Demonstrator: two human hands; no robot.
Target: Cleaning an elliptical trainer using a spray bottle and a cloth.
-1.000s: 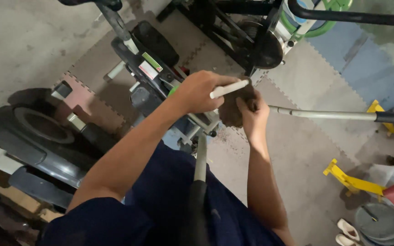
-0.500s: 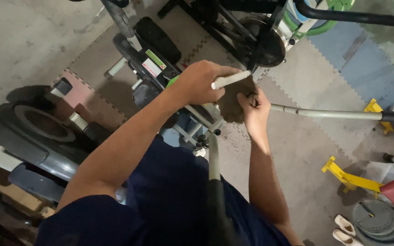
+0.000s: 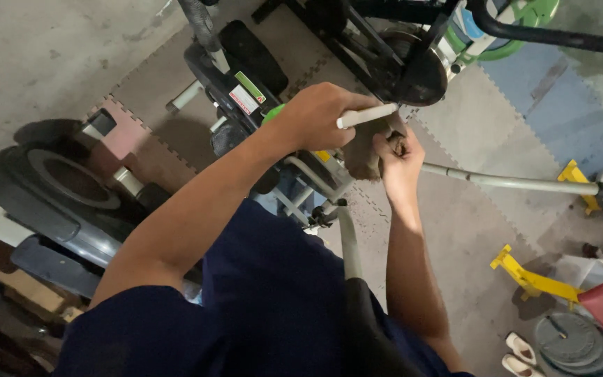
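My left hand (image 3: 319,115) grips a short white cylindrical handle (image 3: 367,115) that sticks out to the right of my fist. My right hand (image 3: 400,155) pinches a dirty brown rag (image 3: 361,153) just below that handle, pressed against the exercise machine's frame (image 3: 242,98). Both hands meet above the machine's grey handlebars: one bar (image 3: 518,183) runs off to the right, another (image 3: 348,241) runs down toward my lap. What the rag covers is hidden.
A dark flywheel housing (image 3: 50,188) lies at the left. Another black machine frame (image 3: 413,63) stands at the top. Yellow metal brackets (image 3: 532,279) and a round weight plate (image 3: 574,342) lie at the right on foam floor mats (image 3: 525,98).
The view has drifted slightly, so everything sits a little higher and further right. My right hand has shifted the rag a bit under the white handle. The left hand's grip is unchanged.
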